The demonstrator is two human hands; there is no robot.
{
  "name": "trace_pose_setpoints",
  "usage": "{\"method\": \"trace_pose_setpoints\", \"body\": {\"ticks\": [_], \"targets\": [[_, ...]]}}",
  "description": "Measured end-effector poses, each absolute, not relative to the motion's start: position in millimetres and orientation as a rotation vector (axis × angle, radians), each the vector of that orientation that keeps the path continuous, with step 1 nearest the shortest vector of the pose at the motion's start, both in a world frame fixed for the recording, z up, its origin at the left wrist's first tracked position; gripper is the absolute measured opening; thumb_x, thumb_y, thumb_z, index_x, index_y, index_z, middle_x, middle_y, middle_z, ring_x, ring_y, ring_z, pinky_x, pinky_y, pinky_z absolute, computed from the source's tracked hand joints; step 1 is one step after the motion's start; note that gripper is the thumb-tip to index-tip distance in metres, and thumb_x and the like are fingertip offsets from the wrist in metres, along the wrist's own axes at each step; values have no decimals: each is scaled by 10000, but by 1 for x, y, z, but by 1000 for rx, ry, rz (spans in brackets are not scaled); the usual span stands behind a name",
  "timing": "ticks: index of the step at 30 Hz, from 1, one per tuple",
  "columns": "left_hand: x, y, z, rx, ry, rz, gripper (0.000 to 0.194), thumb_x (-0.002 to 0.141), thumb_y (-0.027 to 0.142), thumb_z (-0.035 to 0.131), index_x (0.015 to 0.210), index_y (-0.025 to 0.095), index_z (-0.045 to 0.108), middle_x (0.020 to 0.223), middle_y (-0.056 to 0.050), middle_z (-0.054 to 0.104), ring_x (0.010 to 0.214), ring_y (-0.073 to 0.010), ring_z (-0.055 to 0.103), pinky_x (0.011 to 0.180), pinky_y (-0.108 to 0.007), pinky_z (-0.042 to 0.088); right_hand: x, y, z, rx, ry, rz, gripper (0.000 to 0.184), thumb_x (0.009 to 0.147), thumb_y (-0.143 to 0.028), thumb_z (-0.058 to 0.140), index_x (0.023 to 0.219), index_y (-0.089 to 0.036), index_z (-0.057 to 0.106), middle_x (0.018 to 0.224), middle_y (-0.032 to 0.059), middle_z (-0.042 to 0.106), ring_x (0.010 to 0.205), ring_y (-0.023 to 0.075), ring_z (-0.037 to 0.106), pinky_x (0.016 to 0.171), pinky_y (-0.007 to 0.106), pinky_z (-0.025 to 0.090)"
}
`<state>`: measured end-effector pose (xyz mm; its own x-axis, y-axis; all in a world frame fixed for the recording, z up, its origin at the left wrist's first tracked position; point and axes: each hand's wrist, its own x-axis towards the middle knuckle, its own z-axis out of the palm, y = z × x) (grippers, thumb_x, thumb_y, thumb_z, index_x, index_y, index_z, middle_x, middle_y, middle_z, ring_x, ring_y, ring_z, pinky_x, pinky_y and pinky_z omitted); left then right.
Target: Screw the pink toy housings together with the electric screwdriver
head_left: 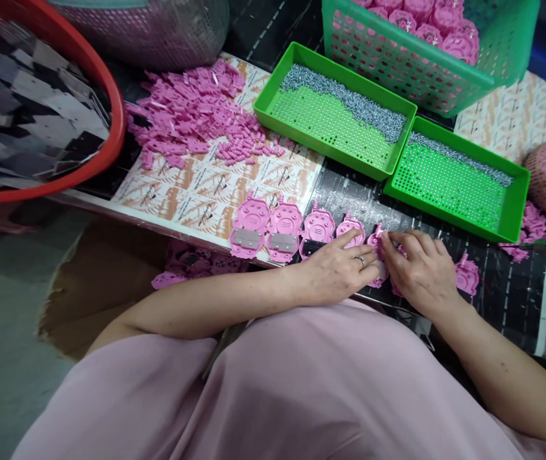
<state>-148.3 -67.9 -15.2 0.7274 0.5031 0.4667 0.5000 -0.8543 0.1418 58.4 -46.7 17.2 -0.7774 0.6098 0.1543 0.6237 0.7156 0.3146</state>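
A row of pink plastic casings [284, 223] runs along the table's front edge, several with a small ridged pink peg standing at the top. Flat grey plates [247, 238] lie across the lower part of the leftmost casings. My left hand [343, 271], wearing a ring, rests over the middle of the row, fingers stretched out and fingertips at one pink casing [377, 241]. From the other side my right hand [419, 268] pinches at the top of that casing, apparently on a small pink part mostly hidden by the fingers. Another pink casing [467, 276] shows right of this hand.
Two green trays [333, 153] of small screws stand behind the row. Loose pink parts [191, 115] are heaped at left, near a red basket [118, 121] of plates. A green basket [407, 57] holds pink assemblies. A tool tip [544, 246] juts in at right.
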Motion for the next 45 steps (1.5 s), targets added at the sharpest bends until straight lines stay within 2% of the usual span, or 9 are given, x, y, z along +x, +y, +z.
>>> {"method": "trace_pose_setpoints", "body": {"ticks": [7,11,16,21,27,37,40,43,45], "targets": [[-149,-67,-13,2894,833,707,232,922,96,406,953,114,636,1099,-138,697,1072,-222,646,1041,-484,424,55,-20,29,-947,-2940,-293,133,867,-161,575,904,-165,703,813,46,668,768,179,498,650,304,377],[-150,-65,-13,2874,837,700,247,929,100,400,947,134,643,1101,-118,702,1084,-213,641,1058,-478,415,53,-32,26,-1011,-2899,-411,185,877,-152,542,993,-138,686,880,70,673,793,188,496,646,312,379],[-150,-64,-13,2871,830,744,265,949,121,384,938,127,648,1068,-112,710,1069,-211,649,1045,-470,434,49,-56,20,-1132,-2897,-609,348,904,-276,530,1194,-98,602,1063,122,663,942,233,522,675,355,338],[-150,-64,-13,2873,835,723,263,939,103,380,937,130,642,1090,-113,701,1078,-194,642,1050,-453,438,48,-55,22,-1175,-2881,-462,354,907,-330,516,1159,-106,626,1043,105,668,915,229,530,691,358,324],[-151,-63,-11,2901,820,652,261,931,102,375,961,115,634,1058,-132,702,1080,-206,638,1072,-477,413,46,-53,28,-1244,-2803,-496,287,907,-333,532,1109,-168,652,1105,62,670,1008,246,512,764,364,319],[-150,-63,-11,2895,800,625,265,939,107,380,964,118,644,1077,-134,695,1089,-207,633,1078,-483,407,42,-56,25,-1240,-2758,-605,234,882,-326,576,1021,-169,680,965,45,683,907,215,496,715,355,289],[-150,-62,-8,2853,772,614,267,934,99,389,945,110,656,1076,-140,696,1087,-217,636,1084,-490,396,38,-52,26,-1205,-2783,-643,194,878,-306,577,917,-155,692,868,51,671,864,211,490,693,352,281],[-155,-57,-1,2612,861,728,264,953,152,412,970,94,668,1072,-133,703,1049,-223,651,1019,-452,452,38,-47,26,-1137,-2783,-632,168,860,-293,596,772,-178,681,791,39,658,819,208,490,682,350,280],[-162,-50,5,2272,984,827,274,968,219,437,1022,95,674,1001,-103,720,931,-191,677,884,-362,521,42,-44,27,-1123,-2760,-589,149,844,-301,622,753,-196,677,781,24,664,801,205,501,683,350,291]]}}
